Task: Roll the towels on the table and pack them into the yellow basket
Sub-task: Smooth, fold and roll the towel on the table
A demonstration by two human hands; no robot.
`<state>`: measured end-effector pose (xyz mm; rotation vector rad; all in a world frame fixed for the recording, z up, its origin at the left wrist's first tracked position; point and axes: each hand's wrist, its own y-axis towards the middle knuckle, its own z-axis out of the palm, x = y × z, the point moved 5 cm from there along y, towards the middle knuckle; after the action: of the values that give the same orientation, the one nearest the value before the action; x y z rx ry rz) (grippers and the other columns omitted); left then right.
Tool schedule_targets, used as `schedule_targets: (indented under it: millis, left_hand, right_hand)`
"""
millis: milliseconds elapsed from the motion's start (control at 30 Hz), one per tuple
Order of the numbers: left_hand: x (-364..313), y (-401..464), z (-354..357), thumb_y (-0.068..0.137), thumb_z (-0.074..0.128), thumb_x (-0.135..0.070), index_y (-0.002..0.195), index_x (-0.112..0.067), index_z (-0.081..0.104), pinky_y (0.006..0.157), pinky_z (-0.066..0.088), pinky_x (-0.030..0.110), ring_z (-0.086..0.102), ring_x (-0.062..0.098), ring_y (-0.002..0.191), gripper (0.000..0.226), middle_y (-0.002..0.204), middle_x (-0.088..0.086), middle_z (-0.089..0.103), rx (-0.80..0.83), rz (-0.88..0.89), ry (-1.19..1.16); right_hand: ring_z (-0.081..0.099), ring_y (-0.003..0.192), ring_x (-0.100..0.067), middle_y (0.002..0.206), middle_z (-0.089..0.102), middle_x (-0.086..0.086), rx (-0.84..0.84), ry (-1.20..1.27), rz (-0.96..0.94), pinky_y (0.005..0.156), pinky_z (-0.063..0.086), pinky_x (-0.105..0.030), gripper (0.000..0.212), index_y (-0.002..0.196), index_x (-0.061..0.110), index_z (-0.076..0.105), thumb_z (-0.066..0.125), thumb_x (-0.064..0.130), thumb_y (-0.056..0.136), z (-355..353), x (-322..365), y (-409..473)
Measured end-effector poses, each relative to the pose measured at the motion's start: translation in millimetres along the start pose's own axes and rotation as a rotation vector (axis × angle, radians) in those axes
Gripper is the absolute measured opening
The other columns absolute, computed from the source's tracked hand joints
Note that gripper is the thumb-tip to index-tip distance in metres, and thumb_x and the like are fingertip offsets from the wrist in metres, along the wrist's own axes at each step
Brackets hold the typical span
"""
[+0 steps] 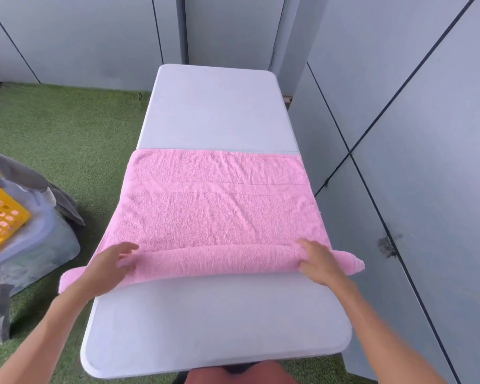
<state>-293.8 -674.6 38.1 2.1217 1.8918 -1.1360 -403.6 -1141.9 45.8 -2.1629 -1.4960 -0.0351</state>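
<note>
Grey panel walls (pixel 427 134) and green artificial turf (pixel 67 128) framed the scene, both well clear of the hands. White folding table (pixel 216 106) ran away from the person, its bare near end just behind the grip and its bare far half beyond the cloth.

Pink towel (pixel 216 212) lay flat across the table's width, both ends overhanging the side edges. Near edge was already wound into a low roll (pixel 214 261), directly under the hands; most of the flat length was ahead of the grip, so I'd judge the roll as early.

Yellow basket (pixel 0 214) sat on grey bags (pixel 39 245) on the turf, well off to the left of the left hand, with something pink visible through the mesh.

Left hand (pixel 108 270) rested on the roll near its left end, fingers extended and slightly spread over the top, pressing rather than clasping. Right hand (pixel 319 261) sat near the right end, fingers curled over the top of the roll, thumb at the near side, apparently gripping it.

For this step: push both hands forward at an even rate so the roll stays square to the table. Keep downward pressure for a tight core. Overhanging ends looked likely to telescope, so tuck them in as it goes. Flatten wrinkles ahead of the roll first.
</note>
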Motion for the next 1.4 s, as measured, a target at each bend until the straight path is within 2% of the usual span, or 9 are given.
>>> schedule_targets:
  millis: [167,267,367,567,767,1000,1100,1233,1400]
  left_hand:
    - [-17.0,-35.1,18.6,0.090,0.051,-0.023,0.112,-0.008,0.065,0.094,0.040,0.052,0.053,0.041,0.104,0.029,0.115,0.015,0.059,-0.504,0.223,0.291]
    - [-5.9,-41.6,51.1,0.087,0.050,-0.040,0.138,-0.004,0.044,0.115,0.014,0.047,0.037,0.041,0.134,0.063,0.139,0.018,0.045,-0.432,0.261,0.366]
    - [-4.3,-26.7,53.4,0.074,0.078,-0.011,0.140,-0.003,0.039,0.109,0.021,0.060,0.034,0.041,0.134,0.077,0.139,0.019,0.044,-0.360,0.226,0.396]
    - [-11.5,-2.5,28.6,0.074,0.062,0.015,0.117,-0.004,0.059,0.101,0.034,0.058,0.049,0.038,0.111,0.047,0.112,0.012,0.060,-0.300,0.166,0.390]
    - [-21.2,4.6,11.7,0.089,0.044,0.002,0.130,-0.013,0.053,0.101,0.033,0.027,0.049,0.022,0.123,0.045,0.129,0.000,0.055,0.194,0.106,0.384]
    - [-29.0,-7.9,-1.4,0.089,0.059,-0.014,0.101,-0.015,0.068,0.085,0.046,0.047,0.056,0.032,0.095,0.015,0.105,0.006,0.062,-0.382,0.241,0.208]
    - [-24.3,-32.9,36.1,0.092,0.040,-0.043,0.114,-0.014,0.062,0.101,0.035,0.053,0.053,0.027,0.110,0.043,0.114,0.004,0.058,-0.324,0.376,0.192]
    - [-2.4,-45.6,53.1,0.082,0.051,-0.058,0.140,-0.017,0.044,0.117,0.013,0.051,0.034,0.024,0.137,0.072,0.141,0.005,0.040,-0.320,0.366,0.209]
    - [-3.7,-24.9,52.2,0.070,0.081,-0.011,0.121,-0.009,0.059,0.100,0.036,0.063,0.056,0.034,0.106,0.055,0.111,0.006,0.058,-0.306,0.332,0.270]
  right_hand:
    - [0.038,0.129,-0.034,0.135,0.046,-0.006,-0.434,-0.058,-0.137,0.109,0.030,-0.046,0.041,0.132,0.015,0.046,0.046,0.018,0.092,14.3,7.0,-23.9]
    - [0.015,0.144,-0.027,0.151,0.024,0.000,-0.327,-0.127,-0.131,0.117,0.013,-0.048,0.067,0.145,0.021,0.031,0.060,0.034,0.087,30.9,-3.2,-25.9]
    - [0.028,0.139,-0.030,0.141,0.040,-0.003,-0.290,-0.194,-0.141,0.113,0.021,-0.049,0.066,0.139,0.014,0.040,0.068,0.023,0.080,28.4,-3.9,-13.5]
    - [0.045,0.122,-0.025,0.123,0.057,-0.002,-0.144,-0.273,-0.123,0.101,0.031,-0.037,0.039,0.128,0.014,0.051,0.055,0.016,0.090,6.2,1.1,6.6]
    - [0.053,0.112,-0.026,0.119,0.061,-0.001,0.025,-0.236,-0.178,0.091,0.042,-0.039,0.033,0.120,0.019,0.056,0.056,0.019,0.087,11.9,-9.5,-13.5]
    - [0.052,0.113,-0.027,0.123,0.060,-0.003,0.037,-0.210,-0.101,0.095,0.040,-0.040,0.034,0.121,0.017,0.053,0.054,0.021,0.087,11.4,-7.6,-14.8]
    - [0.042,0.126,-0.021,0.134,0.049,0.001,-0.184,-0.010,-0.153,0.106,0.030,-0.038,0.058,0.138,0.017,0.040,0.059,0.008,0.084,13.4,-4.7,-28.2]
    - [0.043,0.115,-0.019,0.115,0.055,0.006,-0.505,0.041,-0.122,0.099,0.035,-0.048,0.042,0.116,0.021,0.057,0.067,0.003,0.079,9.9,4.2,-42.4]
    - [0.049,0.116,-0.016,0.117,0.062,0.007,-0.411,0.038,-0.127,0.106,0.027,-0.042,0.041,0.119,0.020,0.062,0.058,-0.001,0.085,17.8,3.7,-28.1]
